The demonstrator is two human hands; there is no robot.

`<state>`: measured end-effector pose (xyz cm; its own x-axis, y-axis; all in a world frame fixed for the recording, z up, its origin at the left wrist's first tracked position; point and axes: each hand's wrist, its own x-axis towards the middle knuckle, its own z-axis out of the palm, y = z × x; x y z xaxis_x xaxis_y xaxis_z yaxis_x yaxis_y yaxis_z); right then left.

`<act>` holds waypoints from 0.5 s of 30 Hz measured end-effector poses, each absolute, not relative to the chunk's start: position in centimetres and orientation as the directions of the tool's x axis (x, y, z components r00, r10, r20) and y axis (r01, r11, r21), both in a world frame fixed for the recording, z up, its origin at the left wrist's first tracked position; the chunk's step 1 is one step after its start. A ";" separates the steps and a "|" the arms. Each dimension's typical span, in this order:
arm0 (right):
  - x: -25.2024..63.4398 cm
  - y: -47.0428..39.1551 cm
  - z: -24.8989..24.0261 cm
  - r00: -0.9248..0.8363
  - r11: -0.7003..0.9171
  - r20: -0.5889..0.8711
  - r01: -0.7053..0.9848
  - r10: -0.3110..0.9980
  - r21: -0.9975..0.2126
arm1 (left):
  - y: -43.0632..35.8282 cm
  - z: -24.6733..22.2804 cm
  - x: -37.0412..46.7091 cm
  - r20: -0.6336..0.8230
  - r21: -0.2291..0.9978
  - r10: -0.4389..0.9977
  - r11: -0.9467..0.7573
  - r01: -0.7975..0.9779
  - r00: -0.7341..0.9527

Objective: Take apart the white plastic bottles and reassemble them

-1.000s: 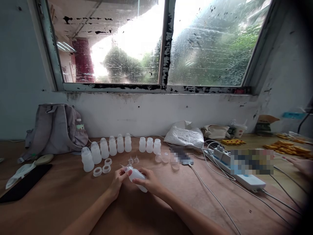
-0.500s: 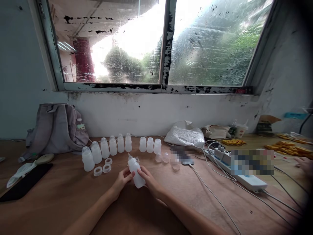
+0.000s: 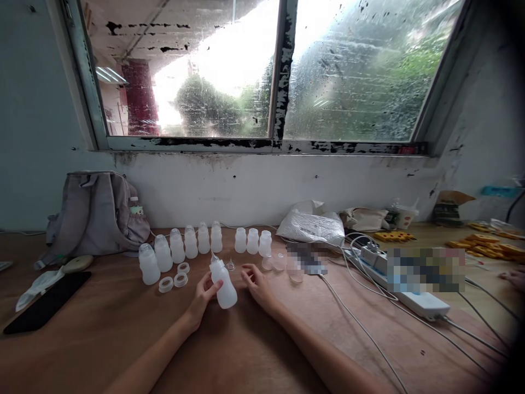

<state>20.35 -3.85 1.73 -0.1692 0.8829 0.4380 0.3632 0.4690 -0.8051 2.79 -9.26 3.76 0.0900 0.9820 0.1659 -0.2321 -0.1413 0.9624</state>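
My left hand (image 3: 205,294) is closed around a frosted white baby bottle (image 3: 226,290), tilted with its top leaning left and away. A clear pointed tip rises from the bottle's mouth. Off the bottle, to its right, my right hand (image 3: 257,283) is open and holds nothing, its fingers over the table. Just beyond those fingers a small clear nipple (image 3: 230,265) stands on the tabletop. White screw rings (image 3: 166,284) lie left of the held bottle. Clear domed caps (image 3: 279,262) sit past my right hand, to its right.
Several capped bottles (image 3: 177,246) and three uncapped ones (image 3: 253,241) line the back. A grey backpack (image 3: 96,213) and black phone-like slab (image 3: 47,303) are left. A silver pouch (image 3: 311,227), power strip (image 3: 422,303), cables and yellow parts (image 3: 479,246) are right, near another person's hand (image 3: 514,278).
My right hand has let go of the bottle and moved slightly right, its fingers opening. The bottle, now in my left hand alone, has shifted slightly left.
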 end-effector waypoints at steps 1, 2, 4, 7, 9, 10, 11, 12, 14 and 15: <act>20.9 -3.1 1.6 -0.111 0.467 0.466 0.416 0.878 -0.780 | -9.2 3.8 2.7 0.156 0.962 0.985 -0.134 -0.238 0.073; 21.6 -2.4 1.4 -0.068 0.463 0.493 0.473 0.868 -0.750 | -9.2 3.8 2.6 0.149 0.962 0.987 -0.130 -0.240 0.062; 23.1 -1.1 1.3 -0.007 0.440 0.539 0.587 0.842 -0.680 | -9.2 3.9 2.5 0.153 0.963 0.987 -0.140 -0.231 0.041; 25.2 0.3 1.2 0.078 0.336 0.550 0.718 0.831 -0.609 | -9.2 4.2 2.4 0.175 0.965 0.984 -0.171 -0.199 0.006; 26.2 0.9 1.1 0.116 0.266 0.519 0.753 0.847 -0.601 | -9.2 4.3 2.4 0.183 0.967 0.983 -0.181 -0.178 -0.004; 26.6 1.1 1.0 0.125 0.246 0.504 0.758 0.855 -0.604 | -9.2 4.3 2.4 0.185 0.968 0.983 -0.183 -0.172 -0.002; 26.8 1.2 1.0 0.128 0.236 0.493 0.758 0.860 -0.608 | -9.1 4.2 2.4 0.186 0.968 0.983 -0.183 -0.170 0.001; 27.0 1.4 1.0 0.130 0.233 0.489 0.755 0.863 -0.613 | -9.1 4.2 2.4 0.181 0.969 0.983 -0.178 -0.172 0.003; 27.0 1.5 1.1 0.143 0.230 0.490 0.748 0.860 -0.623 | -8.9 3.9 2.3 0.155 0.972 0.988 -0.152 -0.181 0.004; 27.0 1.5 1.1 0.151 0.229 0.492 0.745 0.857 -0.627 | -8.8 3.7 2.3 0.138 0.973 0.990 -0.134 -0.185 0.006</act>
